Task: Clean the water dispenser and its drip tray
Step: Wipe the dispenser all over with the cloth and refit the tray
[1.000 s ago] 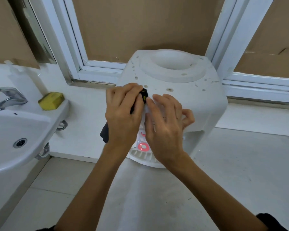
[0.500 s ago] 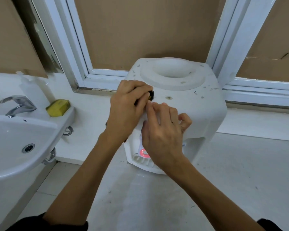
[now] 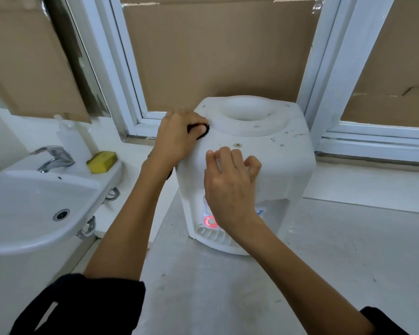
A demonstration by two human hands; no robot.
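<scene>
A white water dispenser (image 3: 286, 163) stands on the counter before the window, its top speckled with dark spots around the bottle well. My left hand (image 3: 177, 136) grips a black cloth (image 3: 200, 130) and holds it against the dispenser's top left corner. My right hand (image 3: 230, 187) rests on the front upper face with curled fingers and holds nothing that I can see. Below that hand shows a red tap button (image 3: 209, 221) and the slotted white drip tray (image 3: 212, 235), partly hidden by my wrist.
A white basin (image 3: 34, 213) with a chrome tap (image 3: 53, 158) is at the left, a yellow sponge (image 3: 102, 162) and a white soap bottle (image 3: 70, 139) on its rim. White window frames (image 3: 324, 97) with cardboard stand behind. Grey counter (image 3: 324, 262) spreads to the right.
My left hand has carried the black cloth from the front edge up and back to the top left corner. My right hand stayed on the front face. The view pulled back.
</scene>
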